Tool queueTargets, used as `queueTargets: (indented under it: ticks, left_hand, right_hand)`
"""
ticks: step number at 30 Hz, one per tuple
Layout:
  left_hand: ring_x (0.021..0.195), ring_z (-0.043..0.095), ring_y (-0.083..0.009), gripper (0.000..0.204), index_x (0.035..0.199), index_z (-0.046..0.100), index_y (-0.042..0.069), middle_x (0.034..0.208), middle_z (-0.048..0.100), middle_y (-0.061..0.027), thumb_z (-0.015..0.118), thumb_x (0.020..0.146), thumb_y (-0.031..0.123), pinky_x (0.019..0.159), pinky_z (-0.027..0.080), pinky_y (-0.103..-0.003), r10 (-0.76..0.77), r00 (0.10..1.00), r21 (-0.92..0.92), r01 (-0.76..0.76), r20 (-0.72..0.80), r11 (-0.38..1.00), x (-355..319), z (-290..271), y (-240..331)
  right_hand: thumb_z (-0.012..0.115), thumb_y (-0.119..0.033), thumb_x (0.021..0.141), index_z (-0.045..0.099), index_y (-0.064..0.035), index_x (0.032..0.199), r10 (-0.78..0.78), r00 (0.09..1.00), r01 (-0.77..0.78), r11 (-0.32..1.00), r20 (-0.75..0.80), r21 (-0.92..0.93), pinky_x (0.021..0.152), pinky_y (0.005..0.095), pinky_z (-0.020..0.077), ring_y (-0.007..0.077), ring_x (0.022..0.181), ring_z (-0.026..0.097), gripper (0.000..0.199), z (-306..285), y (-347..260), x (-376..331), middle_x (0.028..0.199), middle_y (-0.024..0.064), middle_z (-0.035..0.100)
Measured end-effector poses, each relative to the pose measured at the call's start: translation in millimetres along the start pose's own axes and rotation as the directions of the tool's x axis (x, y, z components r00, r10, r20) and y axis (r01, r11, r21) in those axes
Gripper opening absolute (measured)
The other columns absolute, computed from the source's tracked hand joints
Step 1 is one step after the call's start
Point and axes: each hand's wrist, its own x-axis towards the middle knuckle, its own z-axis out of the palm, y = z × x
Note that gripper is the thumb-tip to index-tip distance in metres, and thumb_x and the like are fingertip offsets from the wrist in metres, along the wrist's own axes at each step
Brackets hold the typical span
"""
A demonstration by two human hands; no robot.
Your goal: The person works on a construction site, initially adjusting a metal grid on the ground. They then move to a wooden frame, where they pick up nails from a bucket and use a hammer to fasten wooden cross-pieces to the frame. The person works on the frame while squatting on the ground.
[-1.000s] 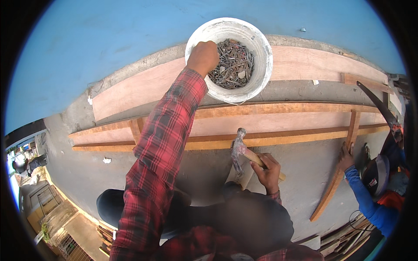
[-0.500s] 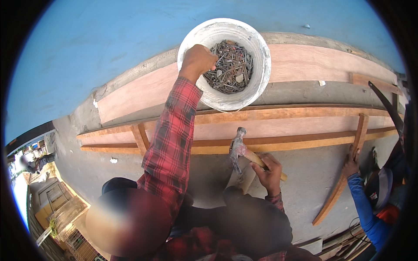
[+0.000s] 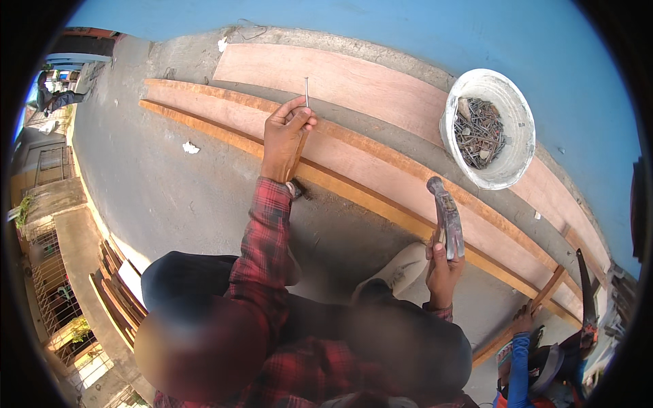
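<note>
Between the fingertips of my left hand point(image 3: 286, 139) a long nail point(image 3: 307, 92) stands upright, above the wooden frame point(image 3: 381, 200). The frame is two long strips of lumber with a thin pinkish panel between them. My right hand point(image 3: 443, 272) grips a claw hammer point(image 3: 446, 214) close under its metal head, which points up; most of the handle is hidden. Farther right, a white bucket point(image 3: 520, 163) holds many loose nails point(image 3: 479, 132) and lies apart from both hands.
Behind the frame lies a plywood strip point(image 3: 333, 88) along the blue wall point(image 3: 381, 30). At the lower right a co-worker's hand point(image 3: 522, 318) touches a wooden crosspiece, with a handsaw point(image 3: 586, 292) close by. Boards point(image 3: 117, 292) are stacked at left.
My left hand has come out of the bucket and moved left, now holding a nail. The hammer has turned more upright in my right hand. The view has swung left.
</note>
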Motion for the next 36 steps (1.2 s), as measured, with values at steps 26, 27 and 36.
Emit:
queueTargets:
  ticks: [26, 27, 36]
  left_hand:
    - [0.099, 0.057, -0.0324, 0.009, 0.092, 0.066, 0.002, 0.101, 0.064, -0.0145, 0.064, 0.085, 0.006, 0.087, 0.046, -0.041, 0.645, 0.761, 0.755, -0.459, 0.063, 0.468, 27, -56, -80]
    - [0.098, 0.057, -0.0326, 0.008, 0.092, 0.066, 0.002, 0.101, 0.064, -0.0149, 0.064, 0.086, 0.006, 0.087, 0.046, -0.041, 0.643, 0.764, 0.746, -0.457, 0.049, 0.485, 27, -56, -81]
    - [0.089, 0.059, -0.0297, 0.010, 0.093, 0.064, -0.001, 0.099, 0.060, -0.0152, 0.061, 0.088, 0.008, 0.077, 0.048, -0.038, 0.605, 0.795, 0.811, -0.388, 0.052, 0.439, 31, -55, -87]
  right_hand:
    - [0.056, -0.028, 0.098, 0.057, 0.0049, 0.116, 0.059, 0.748, 0.383, 0.776, 0.661, -0.502, 0.059, 0.0312, 0.0423, 0.0168, 0.060, 0.051, 0.038, 228, -82, 160, 0.069, 0.0115, 0.054]
    - [0.056, -0.029, 0.098, 0.057, 0.0055, 0.116, 0.004, 0.739, 0.436, 0.760, 0.674, -0.482, 0.062, 0.0337, 0.0436, 0.0211, 0.063, 0.054, 0.039, 224, -78, 163, 0.072, 0.0142, 0.057]
    - [0.052, -0.032, 0.098, 0.057, 0.0068, 0.118, -0.178, 0.593, 0.678, 0.636, 0.785, -0.368, 0.081, 0.0465, 0.0490, 0.0421, 0.090, 0.063, 0.044, 216, -76, 190, 0.096, 0.0259, 0.065]
